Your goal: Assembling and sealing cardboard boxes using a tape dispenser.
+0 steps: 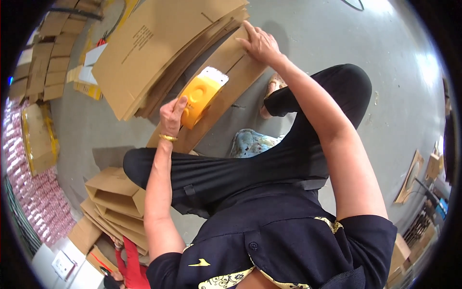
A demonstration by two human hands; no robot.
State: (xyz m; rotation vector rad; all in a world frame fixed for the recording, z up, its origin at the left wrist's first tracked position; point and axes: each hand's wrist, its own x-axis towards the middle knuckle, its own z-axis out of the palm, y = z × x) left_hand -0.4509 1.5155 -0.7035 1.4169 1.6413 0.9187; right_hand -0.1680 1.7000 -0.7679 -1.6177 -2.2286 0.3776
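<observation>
My left hand (172, 115) is closed round a yellow tape dispenser (195, 98) with a white toothed end pointing up and right. The dispenser is over a long brown cardboard piece (238, 94), in front of my knees; whether it touches the cardboard I cannot tell. At the far right end of that piece rests my right hand (262, 45), its thumb and fingers apart on the edge. Just beyond leans a thick stack of flattened cardboard boxes (159, 48), with small print on the outer face.
A blue patterned seat or cushion (252, 143) lies between my legs on the grey floor (317, 29). Open cardboard boxes (118, 195) are stacked at my left, near a person in red (132, 265). More cartons (48, 62) stand at far left.
</observation>
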